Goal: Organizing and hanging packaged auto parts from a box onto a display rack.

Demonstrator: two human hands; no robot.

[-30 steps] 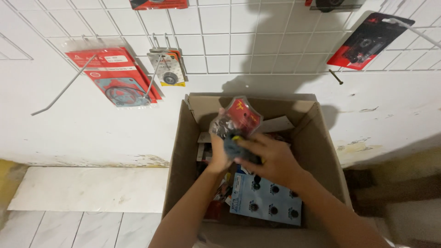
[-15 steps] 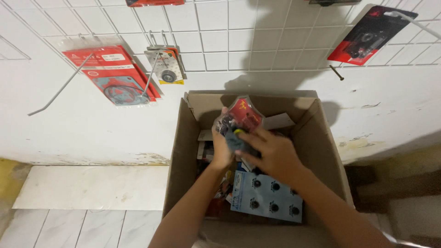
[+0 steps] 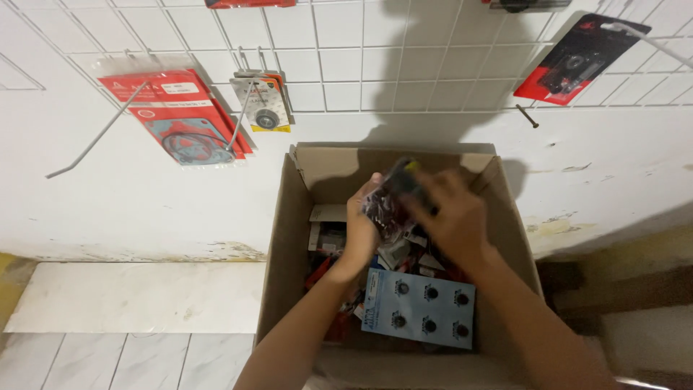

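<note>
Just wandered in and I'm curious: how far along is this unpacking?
A few packets already hang on the wall grid. Both hands, left hand and right hand, hold a small plastic packet over the cardboard box. The box holds many more, including a blue card of round parts, so plenty seems left.
</note>
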